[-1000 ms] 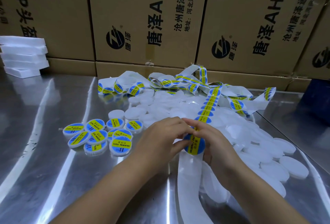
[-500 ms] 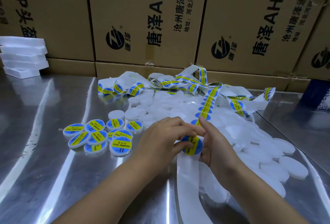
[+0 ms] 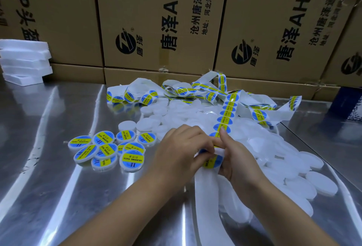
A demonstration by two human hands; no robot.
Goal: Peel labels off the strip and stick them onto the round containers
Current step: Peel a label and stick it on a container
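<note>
Left hand (image 3: 182, 151) has its fingers curled, pinching the label (image 3: 212, 160) at centre. Right hand (image 3: 239, 159) has its thumb pressed on the strip (image 3: 228, 112) and its fingers curled round it from below. The label sits between the two hands, half hidden, so I can't tell if a container is under it. Risks: both hands crowd the label, so it may fold on itself, grab a fingertip, or go down creased or off-centre. The strip runs off to 1 o'clock across the blanks (image 3: 274, 147), so a hard pull may drag blanks along or tighten the tangle (image 3: 186, 89) at 12 o'clock. The spent backing (image 3: 207, 196) trails to 6 o'clock between the forearms and could snag a wrist. Around, left to right: foam slabs (image 3: 23, 61) stacked at far 10 o'clock, well apart. Labelled containers (image 3: 105, 149) are clustered at 9 o'clock near the left hand, some overlapping, so an added one may slide off the heap. Boxes (image 3: 156, 20) wall off 12 o'clock. Blanks pile up from 1 to 4 o'clock against the right hand, and they're what's in the way of that hand. There's a dark blue thing (image 3: 348, 104) at 2 o'clock, too cropped to identify. All of it sits on a steel table (image 3: 49, 187).
</note>
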